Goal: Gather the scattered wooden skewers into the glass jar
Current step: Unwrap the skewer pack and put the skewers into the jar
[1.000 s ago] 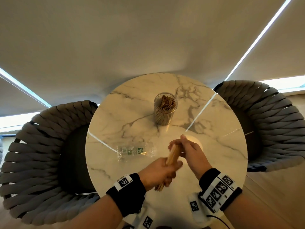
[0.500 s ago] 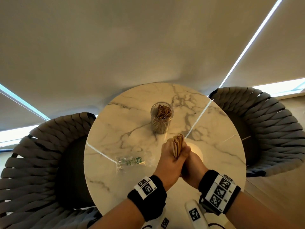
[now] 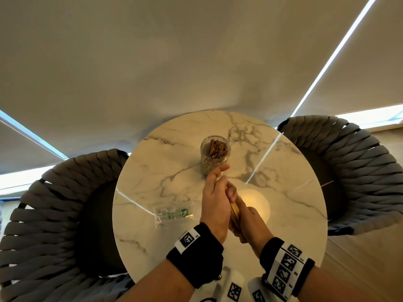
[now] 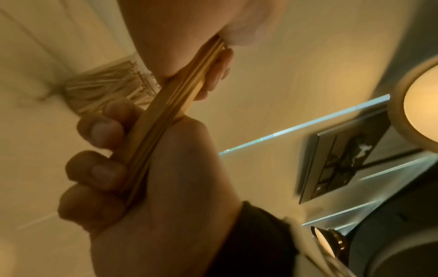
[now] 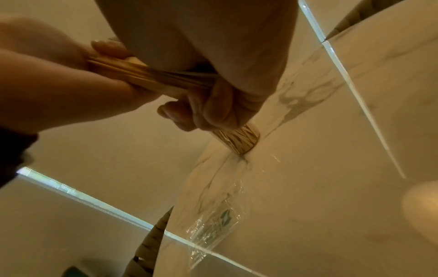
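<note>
A glass jar point(image 3: 214, 158) partly filled with wooden skewers stands upright past the middle of the round marble table point(image 3: 170, 171). Just in front of it, both hands hold one bundle of skewers point(image 3: 235, 212) above the table. My left hand point(image 3: 212, 203) wraps the bundle's far end, its index finger stretched toward the jar. My right hand point(image 3: 250, 223) grips the near end. In the left wrist view the right hand's fingers point(image 4: 99, 168) curl round the bundle point(image 4: 166, 116). The right wrist view shows the bundle point(image 5: 142, 75) above the jar point(image 5: 239, 140).
A clear plastic wrapper point(image 3: 174, 214) with green print lies on the table left of the hands. Grey woven chairs stand at the left point(image 3: 54, 214) and the right point(image 3: 353, 171). A round lamp reflection point(image 3: 253, 203) glows on the marble beside the hands.
The hands have carried the bundle from low near the front edge forward toward the jar. My left hand has slid up over its far end, hiding the tips seen before.
</note>
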A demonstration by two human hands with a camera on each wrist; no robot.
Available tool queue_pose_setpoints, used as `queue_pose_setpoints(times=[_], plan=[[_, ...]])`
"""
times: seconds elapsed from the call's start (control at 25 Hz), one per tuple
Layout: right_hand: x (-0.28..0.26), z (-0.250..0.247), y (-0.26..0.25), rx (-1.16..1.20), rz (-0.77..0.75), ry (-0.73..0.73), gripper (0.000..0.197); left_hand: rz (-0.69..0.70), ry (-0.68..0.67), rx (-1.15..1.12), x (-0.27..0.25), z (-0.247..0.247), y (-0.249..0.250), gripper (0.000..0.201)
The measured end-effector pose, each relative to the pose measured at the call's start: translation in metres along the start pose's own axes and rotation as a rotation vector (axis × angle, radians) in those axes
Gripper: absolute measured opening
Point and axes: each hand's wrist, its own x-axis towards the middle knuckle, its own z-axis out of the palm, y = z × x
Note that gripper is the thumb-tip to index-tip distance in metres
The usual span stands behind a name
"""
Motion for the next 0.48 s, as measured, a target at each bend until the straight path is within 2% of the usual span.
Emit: queue_pose_setpoints(times=[0.12, 0.28, 0.36, 0.48], plan=[[0.0, -0.001, -0.003, -0.085, -0.002, 0.031, 0.064, -0.097, -0.047, -0.18, 0.0, -0.005, 0.005, 0.038], [0.0, 0.001, 0.001, -0.021, 0.023, 0.06, 0.06, -0.095, -0.001, -0.092, 0.003, -0.008, 0.001, 0.041], [0.0, 0.004, 0.002, -0.056, 0.031, 0.079, 0.063, -0.104, 0.029, -0.13, 0.002, -0.008, 0.002, 0.036], [-0.002, 0.01, 0.0, -0.104, -0.004, 0.041, 0.072, -0.032, 0.086, -0.067, 0.005, -0.012, 0.001, 0.035]])
